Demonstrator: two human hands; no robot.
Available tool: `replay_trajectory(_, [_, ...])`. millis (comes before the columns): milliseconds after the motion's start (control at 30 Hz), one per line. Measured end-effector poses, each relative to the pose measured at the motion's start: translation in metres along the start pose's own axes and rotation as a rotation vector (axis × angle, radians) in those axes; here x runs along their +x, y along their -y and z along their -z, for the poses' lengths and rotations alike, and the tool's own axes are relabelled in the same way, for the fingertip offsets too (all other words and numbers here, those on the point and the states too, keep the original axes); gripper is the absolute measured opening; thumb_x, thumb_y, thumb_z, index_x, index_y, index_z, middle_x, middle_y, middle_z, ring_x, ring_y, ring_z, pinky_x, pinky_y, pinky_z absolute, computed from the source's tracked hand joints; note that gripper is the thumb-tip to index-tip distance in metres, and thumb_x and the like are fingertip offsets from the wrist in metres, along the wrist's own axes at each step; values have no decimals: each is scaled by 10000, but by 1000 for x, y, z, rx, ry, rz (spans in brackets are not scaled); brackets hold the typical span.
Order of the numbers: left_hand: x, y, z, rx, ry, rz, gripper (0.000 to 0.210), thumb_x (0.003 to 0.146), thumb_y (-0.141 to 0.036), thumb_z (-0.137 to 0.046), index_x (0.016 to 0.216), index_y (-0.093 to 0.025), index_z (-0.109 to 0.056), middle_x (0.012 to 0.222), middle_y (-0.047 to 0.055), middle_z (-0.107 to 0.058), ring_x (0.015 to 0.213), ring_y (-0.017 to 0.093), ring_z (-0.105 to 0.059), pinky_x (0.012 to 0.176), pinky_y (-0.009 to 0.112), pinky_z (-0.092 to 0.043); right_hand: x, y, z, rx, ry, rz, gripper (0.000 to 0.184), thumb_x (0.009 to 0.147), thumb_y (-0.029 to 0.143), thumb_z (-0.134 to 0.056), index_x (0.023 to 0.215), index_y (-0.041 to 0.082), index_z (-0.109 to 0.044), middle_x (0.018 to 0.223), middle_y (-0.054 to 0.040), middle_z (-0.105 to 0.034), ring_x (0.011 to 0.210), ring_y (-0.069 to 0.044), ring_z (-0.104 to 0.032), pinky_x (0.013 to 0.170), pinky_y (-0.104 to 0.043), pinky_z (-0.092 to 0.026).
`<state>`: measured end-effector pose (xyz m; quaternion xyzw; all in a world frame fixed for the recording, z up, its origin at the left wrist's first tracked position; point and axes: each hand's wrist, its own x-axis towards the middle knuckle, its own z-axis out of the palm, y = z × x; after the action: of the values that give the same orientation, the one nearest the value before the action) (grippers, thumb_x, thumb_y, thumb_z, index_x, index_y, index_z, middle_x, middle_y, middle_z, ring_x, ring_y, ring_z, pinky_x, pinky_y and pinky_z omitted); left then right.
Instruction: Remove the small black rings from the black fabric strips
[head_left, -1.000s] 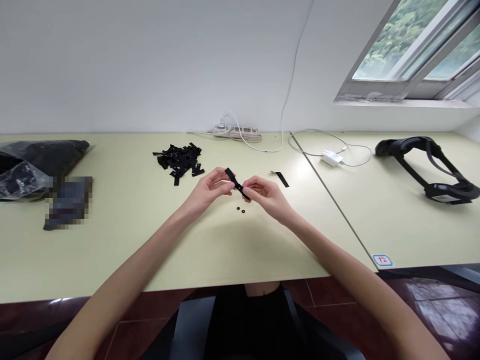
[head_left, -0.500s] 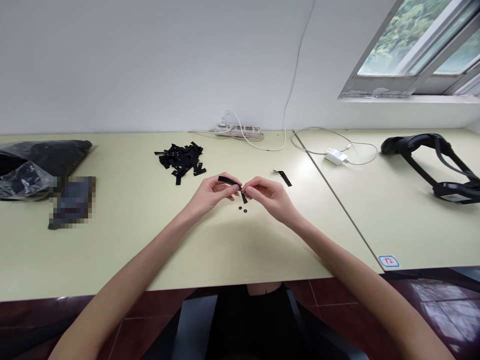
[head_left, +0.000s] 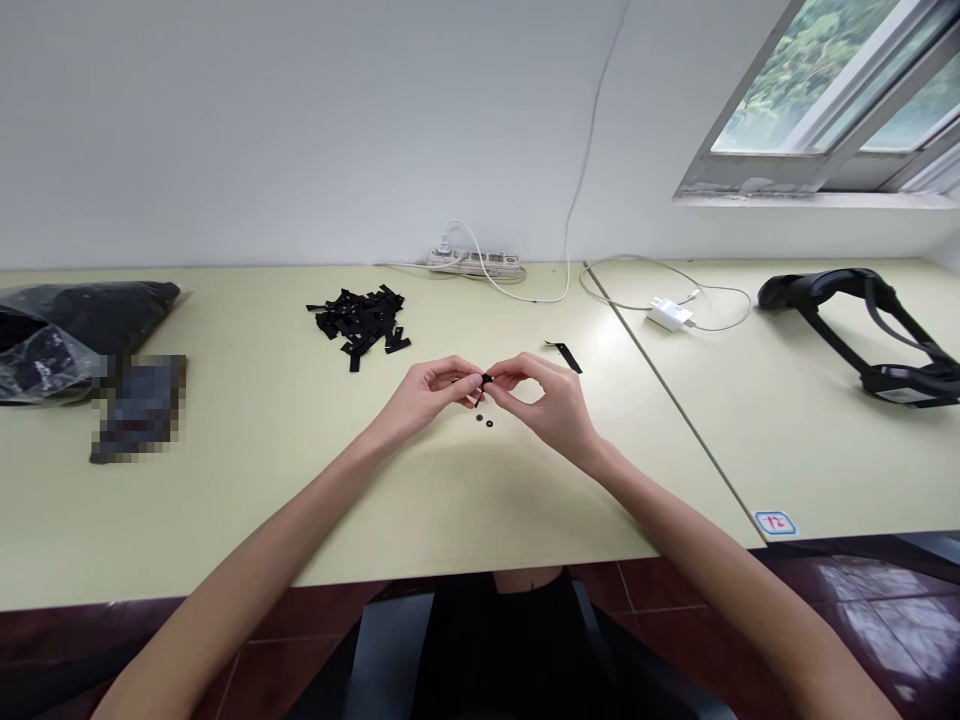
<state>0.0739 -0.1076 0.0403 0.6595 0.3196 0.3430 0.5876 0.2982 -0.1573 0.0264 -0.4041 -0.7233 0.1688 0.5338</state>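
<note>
Between my fingertips is a black strip (head_left: 480, 398), mostly hidden, with one end hanging down. My left hand (head_left: 437, 392) pinches it from the left. From the right, my right hand (head_left: 545, 393) closes thumb and fingers on the same strip. On the table just below lie two small round black pieces, one left (head_left: 479, 418) and one right (head_left: 490, 424); they look like snap-fastener parts. A bent black strip (head_left: 568, 356) lies just beyond my right hand. Farther off to the left is a pile of black strips (head_left: 361, 318).
A dark plastic bag (head_left: 112, 310) and a blurred dark item (head_left: 142, 408) lie on the left. Along the wall sit a power strip (head_left: 476, 263) and white cable. Right of the table seam (head_left: 675, 400) are a white charger (head_left: 669, 313) and a black headset (head_left: 862, 330).
The strip has turned between my hands; its long part no longer shows over my left fingers. My right hand has tilted and its fingers make a rounder pinch.
</note>
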Motion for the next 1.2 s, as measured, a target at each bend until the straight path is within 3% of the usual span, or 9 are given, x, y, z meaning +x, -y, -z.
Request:
replay_trajectory(133, [-1, 2, -2, -14, 4, 13, 402, 906, -517, -952, 1148, -226, -816, 1106, 69, -819, 964, 232, -784, 958, 419, -655, 0, 1, 0, -42, -30, 11, 79, 1072, 319, -754, 1044, 263, -801, 906, -26, -808, 821, -205, -770, 794, -381, -669])
replay_trajectory(233, [-1, 3, -3, -22, -11, -12, 386, 889, -497, -965, 1093, -213, -803, 1081, 67, -810, 936, 232, -789, 947, 427, -663, 0, 2, 0, -45, -10, -18, 131, 1084, 379, -743, 1032, 276, -806, 910, -40, -808, 836, -227, -770, 807, -415, -670])
replay_trajectory(467, [-2, 1, -5, 63, -65, -73, 344, 976, -531, -867, 1097, -212, -821, 1029, 67, -812, 885, 218, -788, 959, 422, -666, -1, 3, 0, -33, -3, -57, 173, 1095, 425, -745, 1038, 279, -819, 946, -47, -827, 843, -235, -781, 830, -438, -681])
replay_trajectory(833, [-6, 2, -9, 247, -181, -215, 280, 989, -486, -864, 987, -208, -830, 982, 62, -820, 905, 224, -780, 858, 355, -638, -3, 3, -3, -43, -4, -77, 204, 1088, 444, -755, 985, 269, -733, 935, -44, -798, 838, -229, -752, 809, -426, -657])
replay_trajectory(1067, [-6, 5, -9, 374, -205, -287, 236, 1030, -455, -810, 1001, -221, -825, 983, 54, -820, 925, 221, -761, 886, 357, -624, -4, 1, -3, -151, 173, -135, 141, 1150, 368, -627, 1052, 270, -597, 1023, -59, -754, 919, -225, -722, 772, -365, -551])
replay_trajectory(1200, [-4, 8, -6, 398, -161, -270, 246, 1042, -465, -785, 1019, -222, -817, 1003, 62, -823, 931, 226, -764, 895, 359, -632, -3, -3, -1, -226, 256, -103, 169, 1179, 340, -560, 1026, 267, -570, 961, -49, -713, 821, -203, -642, 693, -337, -441])
